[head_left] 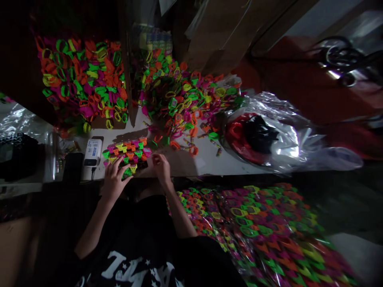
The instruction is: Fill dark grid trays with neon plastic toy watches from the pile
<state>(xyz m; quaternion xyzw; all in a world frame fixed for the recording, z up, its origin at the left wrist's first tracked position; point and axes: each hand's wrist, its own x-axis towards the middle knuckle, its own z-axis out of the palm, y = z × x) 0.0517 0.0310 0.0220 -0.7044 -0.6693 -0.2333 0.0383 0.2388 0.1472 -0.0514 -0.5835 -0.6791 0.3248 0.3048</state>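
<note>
Small bright plastic toy watches point(127, 150) in green, pink, orange and yellow are packed in close rows on the white table. My left hand point(113, 179) lies over their near left side, fingers spread and touching the nearest green and yellow pieces. It does not appear to grip any of them. Just right of the rows, my right hand point(162, 169) is held with its fingers curled together. Whatever those fingers may hold is too small and dark to make out.
A loose heap of toy watches point(185, 99) covers the table's back, and more fill a box point(130, 79) at left. A white device point(93, 152) stands left of the rows. Clear plastic wraps a red tub point(235, 137) at right. Bagged watches point(248, 215) lie below the table edge.
</note>
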